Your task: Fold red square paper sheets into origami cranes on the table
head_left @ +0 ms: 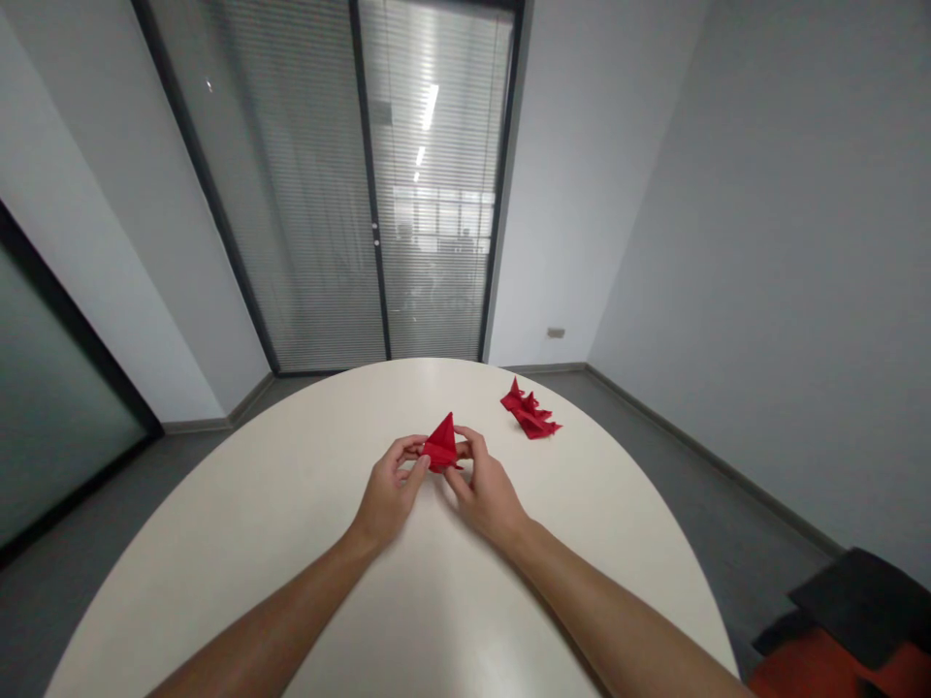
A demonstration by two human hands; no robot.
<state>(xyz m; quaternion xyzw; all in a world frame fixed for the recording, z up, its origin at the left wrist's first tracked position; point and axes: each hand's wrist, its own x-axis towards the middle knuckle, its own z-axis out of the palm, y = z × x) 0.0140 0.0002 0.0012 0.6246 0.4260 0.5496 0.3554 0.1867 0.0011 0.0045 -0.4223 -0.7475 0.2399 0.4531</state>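
One broad, pale, round tabletop (291, 543) takes up most of what I see, with gray floor around it and a black and orange thing (858, 620) low at my right.

Both of my forearms reach in over the near edge and meet near the middle. My left hand (385, 499) is narrowed to a pinch, thumb and forefinger on the lower left edge of a folded red paper (442, 448). My right hand (484, 494) is pinched on its right side the same way, so both hold the one piece between them.

Farther off and to the right, well apart from my hands, a small pile of folded red pieces (530, 412) lies on the tabletop.

The red paper is a small triangle sitting near the middle of the tabletop; I cannot tell whether its base touches the surface. Its tip points up and away from me, and its long axis runs from the base at my fingertips to that tip.

I judge this a creasing step. Any further fold calls for even pressure from both sides, so the layers stay lined up.
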